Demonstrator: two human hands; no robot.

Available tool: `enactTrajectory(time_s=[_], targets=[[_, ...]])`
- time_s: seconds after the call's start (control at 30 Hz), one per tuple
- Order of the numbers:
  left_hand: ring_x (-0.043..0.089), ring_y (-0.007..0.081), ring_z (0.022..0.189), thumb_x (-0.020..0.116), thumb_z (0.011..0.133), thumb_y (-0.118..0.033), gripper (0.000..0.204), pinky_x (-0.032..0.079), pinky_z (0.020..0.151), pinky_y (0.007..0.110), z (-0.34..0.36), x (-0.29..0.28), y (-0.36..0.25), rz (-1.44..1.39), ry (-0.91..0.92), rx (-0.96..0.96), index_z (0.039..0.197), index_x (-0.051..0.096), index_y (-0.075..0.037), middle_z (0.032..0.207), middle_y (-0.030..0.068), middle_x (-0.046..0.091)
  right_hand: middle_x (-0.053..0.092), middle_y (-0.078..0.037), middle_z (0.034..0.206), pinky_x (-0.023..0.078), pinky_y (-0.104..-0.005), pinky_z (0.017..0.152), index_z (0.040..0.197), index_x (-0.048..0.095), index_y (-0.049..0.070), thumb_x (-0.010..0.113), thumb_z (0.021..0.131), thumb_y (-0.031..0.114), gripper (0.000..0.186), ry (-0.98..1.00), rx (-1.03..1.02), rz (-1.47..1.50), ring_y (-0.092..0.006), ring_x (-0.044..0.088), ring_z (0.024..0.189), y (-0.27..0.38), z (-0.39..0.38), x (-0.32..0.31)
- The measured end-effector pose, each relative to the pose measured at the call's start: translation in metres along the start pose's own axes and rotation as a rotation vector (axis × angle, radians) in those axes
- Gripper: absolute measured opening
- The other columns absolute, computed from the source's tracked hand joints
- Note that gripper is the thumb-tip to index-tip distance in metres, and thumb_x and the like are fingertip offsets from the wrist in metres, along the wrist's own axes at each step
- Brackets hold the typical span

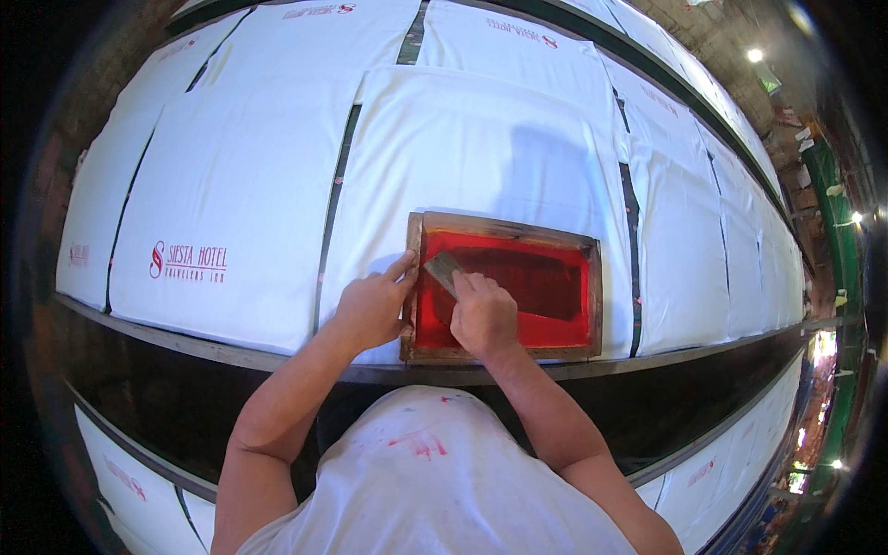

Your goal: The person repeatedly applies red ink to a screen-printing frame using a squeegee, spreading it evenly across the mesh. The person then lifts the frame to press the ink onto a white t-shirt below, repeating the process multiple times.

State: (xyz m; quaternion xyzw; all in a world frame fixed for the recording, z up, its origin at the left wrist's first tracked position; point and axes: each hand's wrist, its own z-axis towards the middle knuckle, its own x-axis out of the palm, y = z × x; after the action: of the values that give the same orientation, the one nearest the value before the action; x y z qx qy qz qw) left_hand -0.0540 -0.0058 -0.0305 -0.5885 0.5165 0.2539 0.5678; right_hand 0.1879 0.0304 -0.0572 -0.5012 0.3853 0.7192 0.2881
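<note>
A wooden-framed printing screen (504,227) lies flat on a white cloth (435,139), at the near edge of a long table. Bright red ink (546,330) coats its mesh, with a darker red patch in the middle. My right hand (486,316) is closed around a squeegee (442,269), which is tilted against the mesh in the left part of the screen. On the frame's left side, my left hand (372,307) grips the wood, fingers at its upper part and thumb lower down. Whatever lies beneath the screen is hidden.
To the left, a white cloth (231,203) bears a red printed mark. Several more white cloths lie side by side along the table, dark gaps between them. The wooden table edge (250,350) runs just before me. Behind me stands another table with white cloths (139,476).
</note>
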Motion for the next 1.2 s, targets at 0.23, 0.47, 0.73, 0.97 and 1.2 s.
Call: enactTrajectory(time_s=[0.23,0.47,0.73,0.97,1.2], targets=[[0.079,0.0393,0.121,0.101,0.078,-0.027,0.097,0.066,0.099,0.051,0.0,-0.001,-0.001,0.005,0.009,-0.003,0.164,0.059,-0.006,0.183,0.0136,0.044,0.082,-0.015,0.125,0.061,-0.0498,0.095,0.129,0.082,0.004,0.07,0.091,0.007,0.04,0.063,-0.254,0.092,-0.034,0.079,0.11,-0.021,-0.042,-0.025],[0.08,0.0399,0.119,0.099,0.081,-0.028,0.094,0.067,0.098,0.053,0.001,-0.004,-0.003,0.058,0.012,0.009,0.164,0.059,-0.008,0.183,0.015,0.044,0.082,-0.015,0.119,0.061,-0.0506,0.101,0.128,0.083,0.008,0.07,0.088,-0.002,0.043,0.44,-0.334,0.169,-0.0359,0.078,0.115,-0.068,0.023,-0.061],[0.08,0.0404,0.117,0.093,0.087,-0.026,0.087,0.067,0.095,0.053,0.005,0.0,-0.009,0.081,0.046,-0.061,0.165,0.058,-0.01,0.183,0.0162,0.043,0.079,-0.015,0.126,0.056,-0.0525,0.104,0.134,0.081,0.01,0.069,0.089,0.0,0.048,0.167,-0.28,0.109,-0.0365,0.073,0.117,-0.069,0.053,-0.027],[0.079,0.0401,0.121,0.096,0.083,-0.021,0.092,0.067,0.099,0.052,0.006,0.0,-0.018,0.077,0.07,-0.087,0.166,0.057,-0.008,0.184,0.0167,0.042,0.078,-0.013,0.125,0.055,-0.0496,0.101,0.135,0.081,0.011,0.07,0.086,0.0,0.052,0.176,-0.362,0.131,-0.0351,0.073,0.117,-0.049,-0.042,-0.039],[0.079,0.0415,0.12,0.096,0.083,-0.02,0.09,0.067,0.098,0.053,0.011,-0.002,-0.019,0.105,0.063,-0.086,0.164,0.058,-0.007,0.183,0.0179,0.043,0.08,-0.013,0.126,0.058,-0.0493,0.107,0.136,0.081,0.013,0.069,0.09,0.0,0.049,0.433,-0.357,0.132,-0.0343,0.075,0.121,-0.083,0.04,-0.052]])
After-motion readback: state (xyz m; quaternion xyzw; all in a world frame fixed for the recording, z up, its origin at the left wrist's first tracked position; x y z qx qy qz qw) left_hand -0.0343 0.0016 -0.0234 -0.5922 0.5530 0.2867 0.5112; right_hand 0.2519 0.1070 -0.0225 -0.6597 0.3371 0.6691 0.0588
